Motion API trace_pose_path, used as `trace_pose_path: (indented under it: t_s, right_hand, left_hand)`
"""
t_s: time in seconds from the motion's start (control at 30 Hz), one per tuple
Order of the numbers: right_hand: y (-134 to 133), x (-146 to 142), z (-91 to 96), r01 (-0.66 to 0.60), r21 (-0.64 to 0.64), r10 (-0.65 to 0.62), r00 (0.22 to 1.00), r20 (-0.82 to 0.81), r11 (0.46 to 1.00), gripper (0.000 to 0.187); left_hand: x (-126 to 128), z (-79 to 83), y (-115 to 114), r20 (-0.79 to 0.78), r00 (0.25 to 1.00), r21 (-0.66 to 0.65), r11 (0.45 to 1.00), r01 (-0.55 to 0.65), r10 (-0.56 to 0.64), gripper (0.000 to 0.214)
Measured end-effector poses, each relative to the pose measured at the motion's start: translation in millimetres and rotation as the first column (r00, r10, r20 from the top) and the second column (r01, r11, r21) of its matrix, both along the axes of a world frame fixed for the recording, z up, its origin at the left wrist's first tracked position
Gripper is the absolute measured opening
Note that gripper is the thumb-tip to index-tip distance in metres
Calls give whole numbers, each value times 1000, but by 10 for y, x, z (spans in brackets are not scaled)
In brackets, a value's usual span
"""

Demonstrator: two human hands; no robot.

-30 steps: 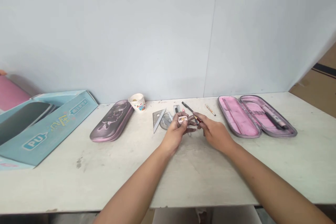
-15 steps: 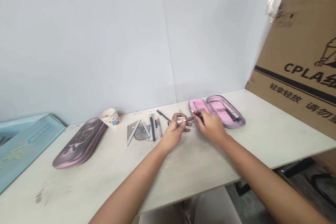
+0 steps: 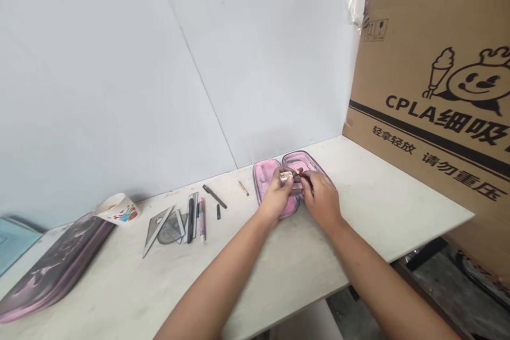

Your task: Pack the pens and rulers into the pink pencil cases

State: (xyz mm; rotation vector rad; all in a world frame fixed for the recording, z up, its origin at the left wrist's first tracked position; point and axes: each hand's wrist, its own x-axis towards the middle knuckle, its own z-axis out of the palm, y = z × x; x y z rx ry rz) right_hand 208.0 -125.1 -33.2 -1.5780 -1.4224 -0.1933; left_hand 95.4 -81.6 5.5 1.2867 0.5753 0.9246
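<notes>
My left hand [image 3: 275,197] pinches a small white eraser-like block [image 3: 285,176] between thumb and fingers. My right hand [image 3: 322,197] is closed round a thin red pencil [image 3: 303,175] whose tip points at that block. Both hands hover together over the open pink pencil case [image 3: 263,171], which lies flat on the white table [image 3: 370,207]. The hands hide most of the case's inside.
To the left lie pens [image 3: 191,211], a dark pen [image 3: 214,196], a short pencil stub [image 3: 243,187], set squares and a protractor [image 3: 164,227]. A paper cup [image 3: 118,209] and a shut dark pencil case [image 3: 56,268] sit further left. A large cardboard box [image 3: 434,101] stands on the right.
The view has swung right. Both hands moved from the middle of the table to above the open pink case, still holding the block and the pencil.
</notes>
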Motion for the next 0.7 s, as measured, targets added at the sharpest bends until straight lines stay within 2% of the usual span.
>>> trace_pose_path:
  t_s: [0.1, 0.23, 0.4, 0.57, 0.7]
  right_hand:
    - [5, 2, 15, 79, -63, -78, 997, 18, 995, 30]
    - [2, 32, 30, 93, -44, -91, 995, 40, 995, 28]
    - [27, 109, 4, 220, -91, -209, 971, 117, 971, 24]
    - [57, 163, -96, 315, -230, -261, 936, 235, 921, 29]
    - [41, 176, -143, 368, -298, -293, 918, 268, 881, 31]
  left_hand:
    - [24, -10, 45, 37, 999, -3, 1000, -26, 26, 28]
    - [76, -29, 58, 73, 996, -28, 998, -51, 53, 27]
    - [103, -55, 2, 27, 999, -13, 999, -41, 42, 23]
    - [-59, -48, -105, -80, 997, 28, 1000, -5, 7, 21]
    - [-335, -21, -175, -175, 983, 69, 996, 58, -45, 24]
